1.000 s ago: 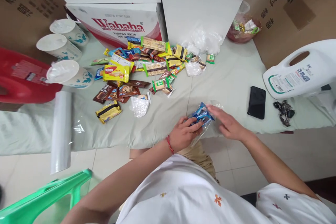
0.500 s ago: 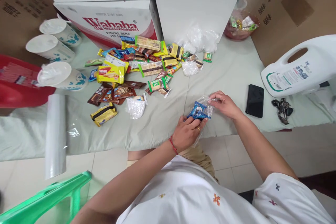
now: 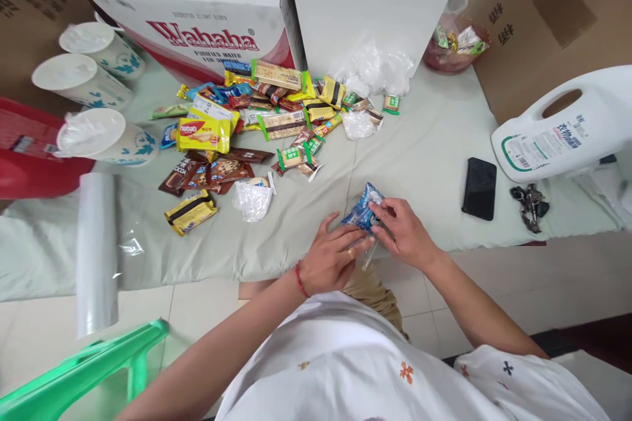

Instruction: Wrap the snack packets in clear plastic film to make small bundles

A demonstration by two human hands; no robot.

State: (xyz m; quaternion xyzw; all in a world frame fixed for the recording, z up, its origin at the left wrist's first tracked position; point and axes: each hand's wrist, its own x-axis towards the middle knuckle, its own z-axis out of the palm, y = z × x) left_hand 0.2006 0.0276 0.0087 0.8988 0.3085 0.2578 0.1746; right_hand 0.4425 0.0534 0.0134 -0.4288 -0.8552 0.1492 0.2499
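A shiny blue snack packet (image 3: 364, 205), with clear plastic film around its lower part, lies at the table's front edge between my hands. My right hand (image 3: 402, 230) has its thumb and fingers on the right side of the packet, gripping it. Across the packet's lower edge, my left hand (image 3: 332, 253) rests with fingers stretched out and thumb apart. Just up and to the left sit a crumpled clear wrapper (image 3: 254, 200) and a yellow-and-black packet (image 3: 191, 212). Behind them spreads a pile of mixed snacks, with a yellow wafer packet (image 3: 203, 135) on its near side.
Paper cups (image 3: 109, 137) and a roll of clear plastic bags (image 3: 97, 253) line the left. A phone (image 3: 479, 189), keys (image 3: 530, 208) and a white detergent jug (image 3: 567, 125) are at right. Boxes (image 3: 197, 33) stand behind, near a pink bowl (image 3: 454, 56). A green stool (image 3: 89, 368) is below left.
My right hand has moved left from the bag's edge onto the blue packet. My left hand has shifted slightly left and its fingers have spread. The packet is tilted differently.
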